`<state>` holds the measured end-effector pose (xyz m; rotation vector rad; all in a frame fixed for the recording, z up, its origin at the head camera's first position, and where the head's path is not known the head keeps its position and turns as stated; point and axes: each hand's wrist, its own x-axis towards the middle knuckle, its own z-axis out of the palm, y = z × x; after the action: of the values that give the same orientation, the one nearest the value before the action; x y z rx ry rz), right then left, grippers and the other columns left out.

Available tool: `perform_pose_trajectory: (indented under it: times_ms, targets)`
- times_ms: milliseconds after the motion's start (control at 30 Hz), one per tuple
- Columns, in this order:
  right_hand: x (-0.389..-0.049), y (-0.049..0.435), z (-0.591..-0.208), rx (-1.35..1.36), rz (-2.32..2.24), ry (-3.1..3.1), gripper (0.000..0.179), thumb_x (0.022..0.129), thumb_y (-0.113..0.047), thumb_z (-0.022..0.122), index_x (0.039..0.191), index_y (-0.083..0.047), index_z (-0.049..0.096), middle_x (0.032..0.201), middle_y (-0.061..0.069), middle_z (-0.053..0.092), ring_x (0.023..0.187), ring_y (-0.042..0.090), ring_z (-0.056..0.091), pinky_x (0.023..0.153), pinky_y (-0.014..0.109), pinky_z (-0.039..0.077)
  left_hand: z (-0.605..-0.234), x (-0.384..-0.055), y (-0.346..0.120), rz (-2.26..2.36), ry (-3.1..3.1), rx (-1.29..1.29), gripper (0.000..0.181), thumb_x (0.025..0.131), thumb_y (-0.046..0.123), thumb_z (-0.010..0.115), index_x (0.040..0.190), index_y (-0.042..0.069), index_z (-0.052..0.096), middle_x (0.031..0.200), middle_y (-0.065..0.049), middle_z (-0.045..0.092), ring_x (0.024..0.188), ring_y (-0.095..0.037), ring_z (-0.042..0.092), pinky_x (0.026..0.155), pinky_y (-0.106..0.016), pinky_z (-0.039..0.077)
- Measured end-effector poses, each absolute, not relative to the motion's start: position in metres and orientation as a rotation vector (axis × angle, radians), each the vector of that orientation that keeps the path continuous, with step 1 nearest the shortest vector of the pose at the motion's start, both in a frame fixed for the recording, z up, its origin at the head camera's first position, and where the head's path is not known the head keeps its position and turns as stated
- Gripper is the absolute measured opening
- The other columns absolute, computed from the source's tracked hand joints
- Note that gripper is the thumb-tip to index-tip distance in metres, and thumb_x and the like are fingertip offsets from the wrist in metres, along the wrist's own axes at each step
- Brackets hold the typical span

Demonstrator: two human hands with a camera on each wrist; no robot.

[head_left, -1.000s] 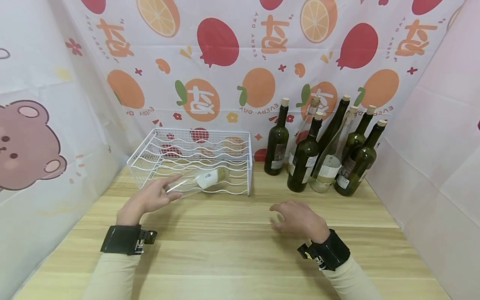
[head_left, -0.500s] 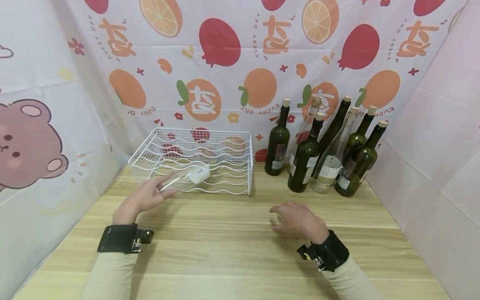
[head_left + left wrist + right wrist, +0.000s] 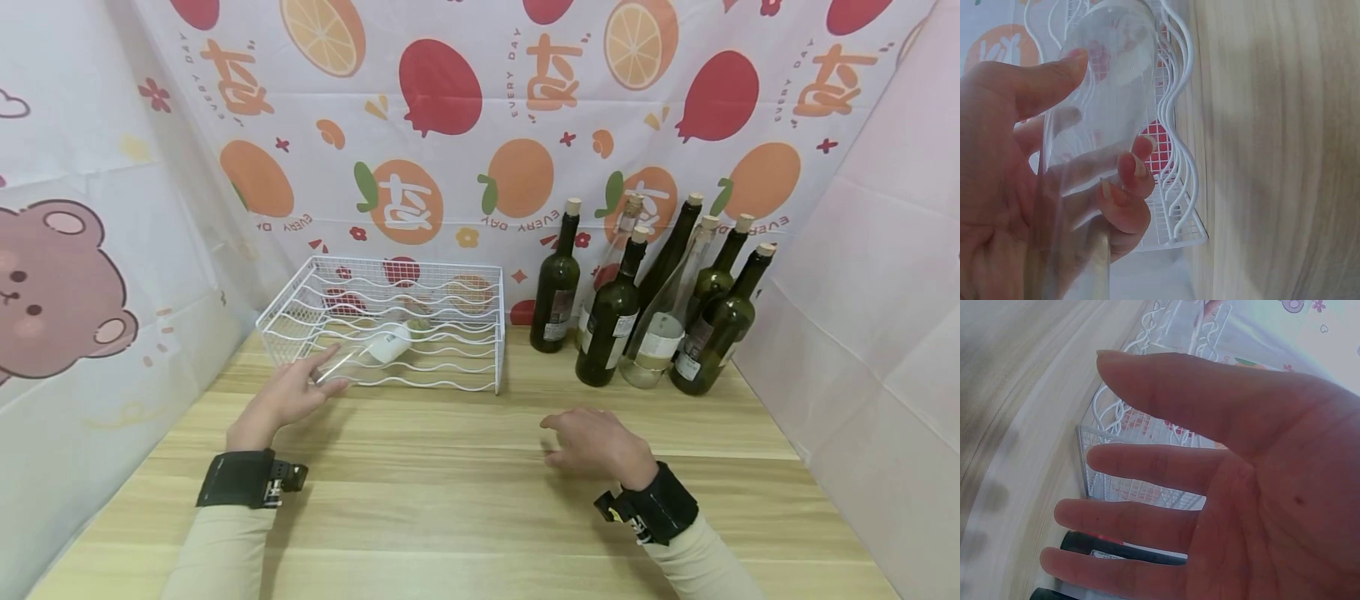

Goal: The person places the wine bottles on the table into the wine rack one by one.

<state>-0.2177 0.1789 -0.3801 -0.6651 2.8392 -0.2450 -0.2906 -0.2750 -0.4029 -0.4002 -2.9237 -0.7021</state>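
Observation:
A clear glass bottle (image 3: 388, 343) with a white label lies slanted at the front of the white wire rack (image 3: 501, 329), its labelled end among the wavy wires. My left hand (image 3: 281, 402) grips its near end. In the left wrist view, thumb and curled fingers (image 3: 1125, 215) wrap the clear glass (image 3: 1113, 75), which points into the rack. My right hand (image 3: 600, 446) hovers over the table, right of the rack, holding nothing. In the right wrist view its palm (image 3: 1241, 469) shows, with the fingers extended and spread.
Several corked bottles stand upright at the back right, dark green ones (image 3: 555, 292) and clear ones (image 3: 654, 346). A wooden table (image 3: 450, 500) lies beneath everything. Fruit-printed cloth (image 3: 517, 179) hangs behind, with pale cloth walls at both sides.
My left hand has shifted slightly left, and the bottle has gone deeper into the rack, its labelled end swinging left and back. The right hand stays nearly still.

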Motion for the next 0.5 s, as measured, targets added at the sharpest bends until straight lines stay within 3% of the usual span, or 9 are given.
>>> perform_pose_trajectory:
  times_ms: [267, 500]
  targets:
    - [-0.218, 0.178, -0.383, -0.655, -0.219, 2.84, 0.05, 0.089, -0.036, 0.071, 0.133, -0.016, 0.061, 0.128, 0.004, 0.066, 0.118, 0.028, 0.061, 0.095, 0.057, 0.046, -0.404, -0.291, -0.282, -0.756, -2.927, -0.353, 0.079, 0.095, 0.04, 0.062, 0.153, -0.001, 0.028, 0.089, -0.021, 0.069, 0.074, -0.025, 0.063, 0.079, -0.057, 0.049]
    - [-0.22, 0.178, -0.383, -0.647, -0.205, 2.825, 0.051, 0.089, -0.037, 0.071, 0.134, -0.016, 0.06, 0.13, 0.005, 0.065, 0.12, 0.029, 0.06, 0.096, 0.057, 0.046, -0.407, -0.292, -0.289, -0.747, -2.934, -0.284, 0.08, 0.096, 0.041, 0.061, 0.154, 0.001, 0.024, 0.085, -0.017, 0.069, 0.071, -0.025, 0.062, 0.078, -0.057, 0.049]
